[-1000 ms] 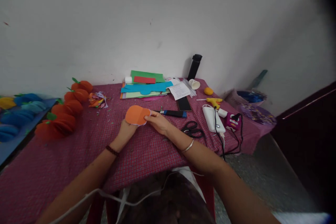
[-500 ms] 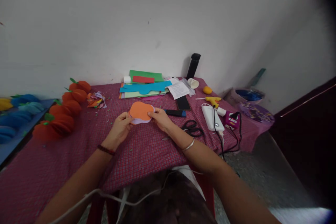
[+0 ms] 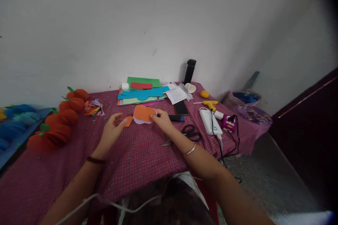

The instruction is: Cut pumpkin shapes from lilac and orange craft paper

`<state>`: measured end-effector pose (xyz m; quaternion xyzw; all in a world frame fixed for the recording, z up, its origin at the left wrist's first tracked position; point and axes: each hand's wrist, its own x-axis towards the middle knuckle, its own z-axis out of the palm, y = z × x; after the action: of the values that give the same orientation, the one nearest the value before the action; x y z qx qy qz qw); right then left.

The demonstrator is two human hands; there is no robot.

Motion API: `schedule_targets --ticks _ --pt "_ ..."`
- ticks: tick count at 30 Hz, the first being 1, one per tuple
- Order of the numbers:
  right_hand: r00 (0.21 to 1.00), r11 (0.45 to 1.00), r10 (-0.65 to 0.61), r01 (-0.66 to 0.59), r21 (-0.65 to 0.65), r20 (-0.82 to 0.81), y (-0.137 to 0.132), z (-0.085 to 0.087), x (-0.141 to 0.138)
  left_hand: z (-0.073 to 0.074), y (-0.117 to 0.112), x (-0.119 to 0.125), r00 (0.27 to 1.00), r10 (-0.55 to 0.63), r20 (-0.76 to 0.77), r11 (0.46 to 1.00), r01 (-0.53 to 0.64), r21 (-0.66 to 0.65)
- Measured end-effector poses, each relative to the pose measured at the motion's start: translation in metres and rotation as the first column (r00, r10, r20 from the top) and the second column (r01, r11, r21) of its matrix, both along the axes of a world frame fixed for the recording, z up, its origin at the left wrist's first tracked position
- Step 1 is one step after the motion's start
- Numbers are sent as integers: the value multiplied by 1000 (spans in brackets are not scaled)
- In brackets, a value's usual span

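My right hand pinches pumpkin-shaped paper cutouts at their right edge, thumb on top. An orange cutout lies over a lilac one, which shows along the lower edge. To the left, my left hand has its thumb and fingers apart. Just beyond its thumb tip is a small orange paper piece; whether the thumb touches it I cannot tell. Black-handled scissors lie beside my right forearm, their blades partly hidden by it. A dark blue-ended tool lies behind my right wrist.
Orange paper pumpkins line the left side, near paper scraps. Coloured sheets, a phone and a black bottle are at the back. A yellow glue gun, white power bank and cables stand right.
My left hand has let go of the cutouts and moved left and slightly down, its fingers opening. The small orange piece now shows separately. My right hand still holds the cutouts. The view has shifted slightly.
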<state>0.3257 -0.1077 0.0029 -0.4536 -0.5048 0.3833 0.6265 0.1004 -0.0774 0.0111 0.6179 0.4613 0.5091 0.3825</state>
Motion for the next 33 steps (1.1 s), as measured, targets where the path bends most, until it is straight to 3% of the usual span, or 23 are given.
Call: schedule_targets --ticks 2,5,7,9,12,16,20,23,26,29,33 --pt "995 997 72 -72 4 65 -4 0 -3 3 -8 5 963 -186 195 967 214 -135" --pt "976 985 172 -175 6 133 -9 -1 -8 6 -18 10 854 -345 390 810 481 -337" --pt "959 976 212 -217 6 186 -11 0 -10 5 -20 10 828 -392 400 723 546 -422" --pt "939 973 226 -231 -12 259 -12 1 -10 3 -20 8 823 -420 382 699 562 -442" --pt "906 976 213 -215 -36 365 -13 3 -9 2 -18 6 816 -452 361 712 574 -405" --pt "857 981 149 -193 38 494 -14 3 -10 1 -16 6 826 -470 310 742 560 -369" --pt "807 974 94 -196 113 583 -17 3 -13 -3 -14 8 889 -423 176 839 458 -295" --pt "835 966 102 -213 146 541 -18 2 -14 -1 -14 9 933 -361 -4 911 351 -217" --pt "890 969 120 -202 144 441 -19 1 -14 3 -17 11 928 -301 -219 953 284 -107" --pt "856 960 175 -259 111 486 -19 1 -14 3 -18 14 895 -288 -341 953 302 -13" --pt "769 949 190 -303 86 610 -20 -1 -14 -2 -18 18 886 -336 -320 933 359 14"
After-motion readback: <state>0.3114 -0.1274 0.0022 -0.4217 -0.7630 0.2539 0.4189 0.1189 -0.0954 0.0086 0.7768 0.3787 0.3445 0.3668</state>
